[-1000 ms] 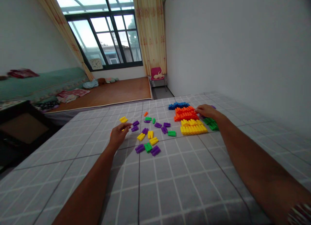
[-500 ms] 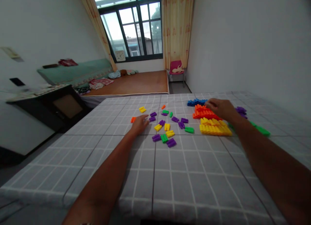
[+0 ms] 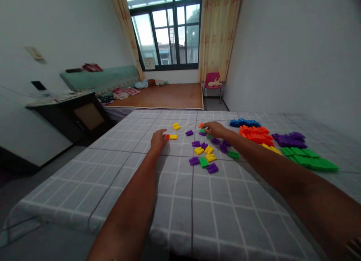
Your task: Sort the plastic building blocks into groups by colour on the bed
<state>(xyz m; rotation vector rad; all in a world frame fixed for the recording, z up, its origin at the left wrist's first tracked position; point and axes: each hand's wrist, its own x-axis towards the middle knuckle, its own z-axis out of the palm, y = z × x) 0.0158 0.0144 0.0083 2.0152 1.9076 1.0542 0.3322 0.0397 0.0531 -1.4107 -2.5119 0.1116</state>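
My left hand [image 3: 158,139] rests low over the cloth, index finger stretched out, fingers apart. Right at its fingertips lies an orange block [image 3: 167,137], with a yellow block [image 3: 173,137] beside it. Over the far part of the loose blocks, my right hand [image 3: 214,129] reaches with thumb and index finger apart. By those fingertips are a small orange piece [image 3: 200,125] and a green block [image 3: 202,131], partly covered. Nearer me lie scattered purple [image 3: 212,168], green [image 3: 203,163] and yellow blocks [image 3: 210,158]. My right forearm hides part of the yellow pile [image 3: 271,148].
Colour-sorted piles stand on the right: blue [image 3: 244,122], orange [image 3: 256,134], purple [image 3: 290,139] and green [image 3: 308,158]. A grey checked cloth [image 3: 135,193] covers the table. Beyond it are a bed platform [image 3: 172,95], a pink chair [image 3: 212,79] and a dark cabinet [image 3: 70,110].
My right hand has moved left from the sorted piles to the loose blocks. My left hand has shifted left, from near the purple blocks to the orange block. The view has turned slightly left.
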